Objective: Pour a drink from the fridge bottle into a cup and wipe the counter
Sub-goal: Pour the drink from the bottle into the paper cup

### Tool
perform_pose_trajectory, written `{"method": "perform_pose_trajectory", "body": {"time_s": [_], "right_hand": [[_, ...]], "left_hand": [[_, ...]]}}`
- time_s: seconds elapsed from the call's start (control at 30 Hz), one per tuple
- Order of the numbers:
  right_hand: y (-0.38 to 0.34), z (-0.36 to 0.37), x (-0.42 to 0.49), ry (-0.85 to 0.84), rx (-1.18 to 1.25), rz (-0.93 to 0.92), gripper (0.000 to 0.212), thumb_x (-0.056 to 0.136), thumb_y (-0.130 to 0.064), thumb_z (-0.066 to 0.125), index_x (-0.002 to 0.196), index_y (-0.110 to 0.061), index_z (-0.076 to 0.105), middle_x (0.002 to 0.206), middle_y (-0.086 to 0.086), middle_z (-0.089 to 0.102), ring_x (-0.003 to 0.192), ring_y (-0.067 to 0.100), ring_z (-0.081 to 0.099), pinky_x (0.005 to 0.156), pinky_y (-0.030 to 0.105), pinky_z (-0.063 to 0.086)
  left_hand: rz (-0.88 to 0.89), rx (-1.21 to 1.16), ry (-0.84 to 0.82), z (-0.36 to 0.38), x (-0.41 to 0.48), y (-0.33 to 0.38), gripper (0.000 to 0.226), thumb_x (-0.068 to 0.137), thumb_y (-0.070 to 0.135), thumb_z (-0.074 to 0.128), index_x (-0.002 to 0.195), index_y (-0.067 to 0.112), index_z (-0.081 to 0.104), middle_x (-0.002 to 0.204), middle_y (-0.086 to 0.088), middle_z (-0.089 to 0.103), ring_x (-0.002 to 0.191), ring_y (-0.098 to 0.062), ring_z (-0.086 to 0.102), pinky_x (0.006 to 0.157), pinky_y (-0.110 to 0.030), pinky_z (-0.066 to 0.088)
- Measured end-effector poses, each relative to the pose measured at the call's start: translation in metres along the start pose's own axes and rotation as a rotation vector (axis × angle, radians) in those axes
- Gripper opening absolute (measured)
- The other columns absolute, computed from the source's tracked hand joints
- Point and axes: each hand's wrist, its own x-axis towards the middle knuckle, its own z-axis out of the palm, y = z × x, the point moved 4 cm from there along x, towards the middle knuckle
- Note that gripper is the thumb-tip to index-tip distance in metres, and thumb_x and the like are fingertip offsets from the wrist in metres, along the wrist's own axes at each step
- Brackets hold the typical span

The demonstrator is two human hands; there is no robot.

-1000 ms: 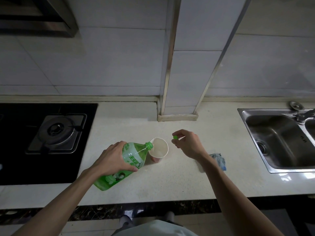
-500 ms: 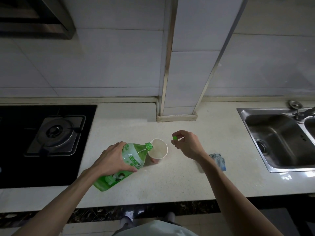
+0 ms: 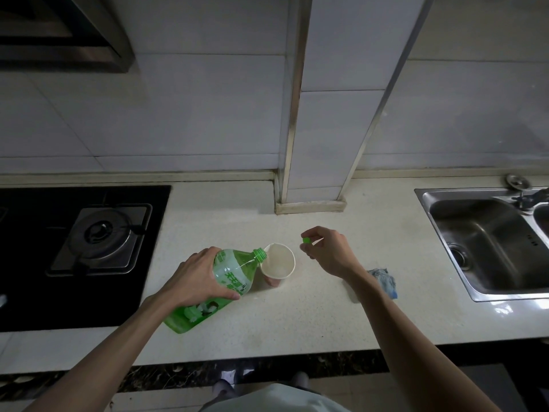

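Kitchen counter: left hand grips bottle mid-body, likely heavy and slippery, neck at cup; right hand pinches cap

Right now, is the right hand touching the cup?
Apart. The head view shows bare counter between the right hand and the cup.

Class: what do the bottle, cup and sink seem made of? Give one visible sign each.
The bottle: clear green plastic, see-through, printed label. The cup: likely paper, matte, pale inside. The sink: probably stainless steel, grey with soft reflections.
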Motion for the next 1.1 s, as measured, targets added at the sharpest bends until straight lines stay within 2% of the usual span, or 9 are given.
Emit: {"method": "perform_pose_trajectory", "body": {"time_s": [0.1,0.3,0.53,0.67,0.87,1.1], "right_hand": [[-0.001,0.000,0.000,0.001,0.003,-0.002,0.026,0.089,-0.018,0.069,0.114,-0.011,0.066,0.106,0.004,0.068,0.082,0.017,0.067,0.070,0.020,0.049],[-0.003,0.002,0.000,0.000,-0.004,-0.009,0.026,0.090,-0.018,0.068,0.114,-0.011,0.066,0.108,0.003,0.068,0.083,0.016,0.066,0.061,0.012,0.042],[-0.001,0.002,-0.001,0.002,-0.004,-0.005,0.026,0.090,-0.019,0.068,0.115,-0.012,0.066,0.108,0.003,0.068,0.081,0.015,0.066,0.062,0.013,0.044],[0.000,0.002,-0.002,0.003,-0.011,-0.005,0.027,0.089,-0.019,0.069,0.115,-0.011,0.066,0.107,0.003,0.069,0.083,0.016,0.067,0.070,0.018,0.047],[0.000,0.001,-0.005,0.006,-0.011,-0.005,0.026,0.090,-0.019,0.068,0.115,-0.011,0.066,0.108,0.003,0.068,0.080,0.014,0.065,0.061,0.012,0.042],[0.002,0.002,-0.009,-0.003,-0.001,0.001,0.026,0.090,-0.019,0.068,0.114,-0.012,0.067,0.108,0.003,0.068,0.078,0.014,0.063,0.063,0.016,0.042]], "left_hand": [[-0.002,0.003,-0.002,0.000,-0.001,-0.001,0.101,0.046,0.077,0.077,0.127,0.026,0.045,0.119,0.009,0.054,0.102,-0.012,0.054,0.088,-0.036,0.051],[-0.014,-0.001,-0.020,0.001,-0.002,-0.002,0.106,0.044,0.078,0.075,0.130,0.025,0.043,0.120,0.009,0.053,0.104,-0.012,0.053,0.088,-0.036,0.051],[-0.012,0.002,-0.020,0.000,-0.003,-0.001,0.104,0.043,0.078,0.075,0.128,0.026,0.044,0.119,0.009,0.053,0.102,-0.012,0.054,0.088,-0.036,0.051],[-0.009,0.005,-0.025,0.001,-0.003,-0.001,0.105,0.046,0.077,0.076,0.130,0.025,0.043,0.121,0.009,0.053,0.103,-0.012,0.053,0.088,-0.035,0.051],[-0.001,0.006,-0.029,0.003,-0.006,0.002,0.103,0.047,0.076,0.077,0.129,0.025,0.044,0.120,0.009,0.053,0.103,-0.012,0.053,0.088,-0.036,0.051],[-0.007,-0.059,0.030,0.004,-0.011,0.006,0.099,0.049,0.071,0.081,0.128,0.025,0.043,0.118,0.009,0.052,0.105,-0.012,0.052,0.087,-0.035,0.051]]}}
